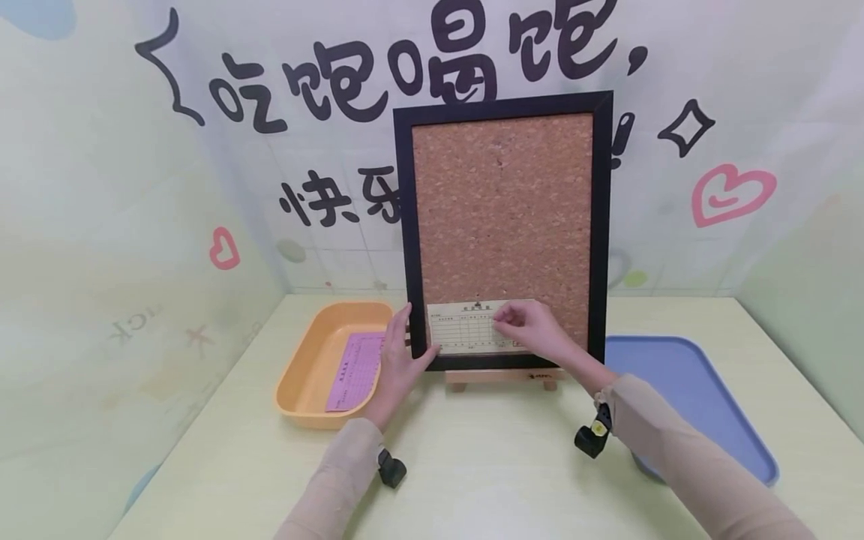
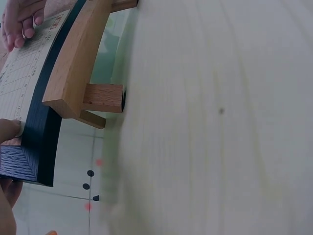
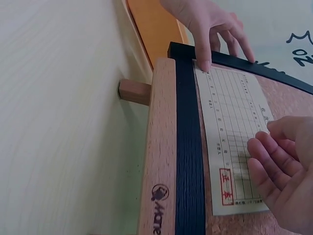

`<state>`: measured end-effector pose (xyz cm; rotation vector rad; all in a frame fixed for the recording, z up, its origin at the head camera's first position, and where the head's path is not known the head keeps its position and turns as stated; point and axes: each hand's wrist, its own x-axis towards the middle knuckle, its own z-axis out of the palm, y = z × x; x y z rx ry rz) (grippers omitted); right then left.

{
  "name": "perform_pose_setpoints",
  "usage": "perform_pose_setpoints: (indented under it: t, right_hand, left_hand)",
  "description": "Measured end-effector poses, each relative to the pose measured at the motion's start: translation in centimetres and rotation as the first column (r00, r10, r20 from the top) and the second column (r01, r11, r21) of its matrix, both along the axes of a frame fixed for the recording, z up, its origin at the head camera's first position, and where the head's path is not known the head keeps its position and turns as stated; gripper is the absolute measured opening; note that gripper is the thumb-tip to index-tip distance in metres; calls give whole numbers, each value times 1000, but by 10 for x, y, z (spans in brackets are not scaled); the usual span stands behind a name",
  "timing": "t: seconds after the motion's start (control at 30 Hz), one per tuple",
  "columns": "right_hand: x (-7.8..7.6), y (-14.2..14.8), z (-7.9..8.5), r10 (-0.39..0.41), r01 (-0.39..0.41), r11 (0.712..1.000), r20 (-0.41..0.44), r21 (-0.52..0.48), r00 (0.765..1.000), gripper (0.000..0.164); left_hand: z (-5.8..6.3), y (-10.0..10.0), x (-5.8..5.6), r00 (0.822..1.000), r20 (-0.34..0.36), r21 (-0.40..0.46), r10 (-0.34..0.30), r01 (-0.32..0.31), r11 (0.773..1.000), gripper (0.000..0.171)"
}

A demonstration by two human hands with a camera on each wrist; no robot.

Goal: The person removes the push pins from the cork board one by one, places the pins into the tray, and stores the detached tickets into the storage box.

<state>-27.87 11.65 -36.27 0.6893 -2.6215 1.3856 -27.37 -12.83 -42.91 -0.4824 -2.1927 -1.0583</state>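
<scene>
A black-framed cork board (image 1: pixel 506 202) stands upright on a small wooden easel (image 1: pixel 502 376). Along its bottom lies a cream printed receipt slip (image 1: pixel 462 334), with a small dark pin (image 1: pixel 478 304) at its top edge. My left hand (image 1: pixel 400 360) grips the board's lower left side; its thumb (image 3: pixel 201 51) presses the slip's corner, and the fingers reach round the frame edge. Over the right part of the slip is my right hand (image 1: pixel 529 328), its fingers (image 3: pixel 274 159) loosely bent and nothing visible between them.
An orange tray (image 1: pixel 297 382) holding purple slips (image 1: pixel 354 373) sits to the left of the board. To the right lies a blue tray (image 1: pixel 702 405), partly behind the right forearm. A printed cloth (image 1: pixel 324 262) hangs behind the table.
</scene>
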Motion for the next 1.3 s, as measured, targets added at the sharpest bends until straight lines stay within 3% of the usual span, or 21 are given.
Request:
perform_pose_setpoints:
  t: [0.23, 0.43, 0.77, 1.3]
  right_hand:
    - [-5, -15, 2, -92, 92, 996, -61, -8, 994, 11]
    - [-7, -25, 2, -183, 180, 983, -118, -37, 976, 8]
    - [-6, -36, 0, -261, 257, 965, -197, -49, 945, 11]
    - [-7, -51, -9, -389, 383, 919, -358, -92, 849, 4]
  left_hand:
    - [-1, 0, -1, 1000, 29, 10, 11, -12, 1000, 83]
    - [-2, 0, -1, 999, 48, 14, 21, -21, 1000, 83]
    - [-1, 0, 0, 998, 55, 11, 21, -22, 1000, 84]
    - [0, -1, 0, 998, 59, 29, 10, -12, 1000, 84]
